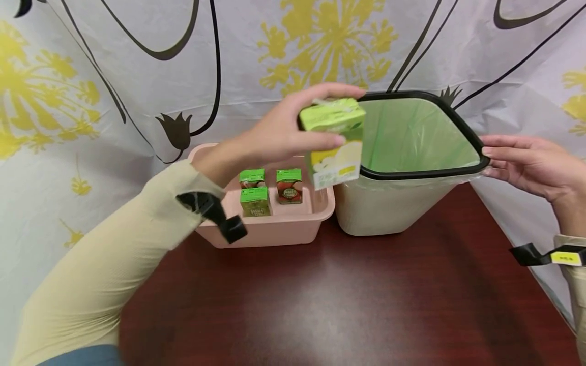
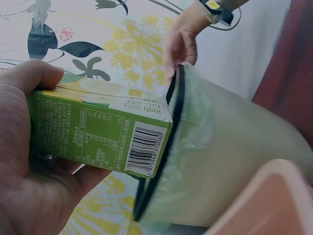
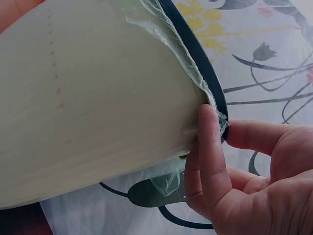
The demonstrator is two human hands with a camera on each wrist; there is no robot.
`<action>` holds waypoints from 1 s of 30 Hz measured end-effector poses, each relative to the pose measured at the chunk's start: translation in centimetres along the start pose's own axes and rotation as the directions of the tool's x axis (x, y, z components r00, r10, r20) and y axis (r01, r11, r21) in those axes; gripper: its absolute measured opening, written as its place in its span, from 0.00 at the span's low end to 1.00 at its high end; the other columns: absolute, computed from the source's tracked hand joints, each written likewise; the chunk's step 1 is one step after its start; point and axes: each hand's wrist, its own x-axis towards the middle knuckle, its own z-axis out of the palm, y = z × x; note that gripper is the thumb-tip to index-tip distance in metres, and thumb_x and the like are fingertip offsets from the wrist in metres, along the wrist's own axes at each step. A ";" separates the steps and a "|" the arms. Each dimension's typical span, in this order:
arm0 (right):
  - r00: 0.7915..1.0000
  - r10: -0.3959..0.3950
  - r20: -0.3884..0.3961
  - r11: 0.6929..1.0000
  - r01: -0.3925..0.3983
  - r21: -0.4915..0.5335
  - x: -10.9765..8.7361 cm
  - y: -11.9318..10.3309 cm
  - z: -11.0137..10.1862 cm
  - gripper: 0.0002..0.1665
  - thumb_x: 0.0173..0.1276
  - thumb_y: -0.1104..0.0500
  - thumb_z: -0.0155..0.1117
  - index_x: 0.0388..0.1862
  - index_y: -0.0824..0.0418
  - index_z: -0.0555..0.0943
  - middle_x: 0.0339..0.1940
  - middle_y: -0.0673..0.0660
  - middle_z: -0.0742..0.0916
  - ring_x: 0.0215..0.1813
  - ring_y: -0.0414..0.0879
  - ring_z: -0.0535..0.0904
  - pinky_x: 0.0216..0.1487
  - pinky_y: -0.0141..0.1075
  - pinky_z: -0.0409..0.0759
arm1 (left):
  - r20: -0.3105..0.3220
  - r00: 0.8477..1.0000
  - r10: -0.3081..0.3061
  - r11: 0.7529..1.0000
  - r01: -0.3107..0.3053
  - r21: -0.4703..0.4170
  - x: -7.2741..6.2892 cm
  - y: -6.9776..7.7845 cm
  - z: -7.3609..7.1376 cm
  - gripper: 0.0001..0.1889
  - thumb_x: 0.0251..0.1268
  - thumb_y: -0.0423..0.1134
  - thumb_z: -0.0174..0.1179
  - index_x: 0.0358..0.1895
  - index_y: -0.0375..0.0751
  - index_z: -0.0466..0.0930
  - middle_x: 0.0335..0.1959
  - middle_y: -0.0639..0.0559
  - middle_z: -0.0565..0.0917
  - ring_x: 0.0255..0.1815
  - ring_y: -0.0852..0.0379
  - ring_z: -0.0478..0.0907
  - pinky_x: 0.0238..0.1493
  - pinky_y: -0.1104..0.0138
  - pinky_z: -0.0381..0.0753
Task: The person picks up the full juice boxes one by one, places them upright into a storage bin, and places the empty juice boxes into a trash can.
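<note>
My left hand (image 1: 279, 127) grips a green and white juice carton (image 1: 337, 158) by its sides, thumb on the front. The carton is held up beside the left edge of a trash can (image 1: 380, 211), over the right side of a pink basin (image 1: 270, 233). A barcode (image 2: 145, 149) shows on the carton in the left wrist view. At the can's right corner, my right hand (image 1: 533, 165) pinches the black rim (image 3: 208, 73), thumb on one side and fingers against the pale wall below. A thin green bag (image 1: 412, 132) lines the can and folds over its edge.
Inside the basin stand a red-fronted carton (image 1: 289, 187), a green carton (image 1: 255, 202) and another carton (image 1: 252, 177) behind it. Basin and can stand side by side on a dark red-brown table (image 1: 329, 300). A patterned curtain (image 1: 256, 46) hangs close behind.
</note>
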 end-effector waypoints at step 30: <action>0.997 -0.006 -0.079 0.999 0.002 -0.049 -0.5 0.1 -0.2 0.28 0.80 0.76 0.31 0.58 0.72 0.82 0.50 0.67 0.87 0.48 0.57 0.87 0.48 0.44 0.86 | -0.013 0.985 -0.175 0.975 0.175 0.140 12.4 -3.0 5.3 0.36 0.66 0.35 0.67 0.77 0.48 0.66 0.52 0.50 0.76 0.41 0.59 0.76 0.41 0.70 0.80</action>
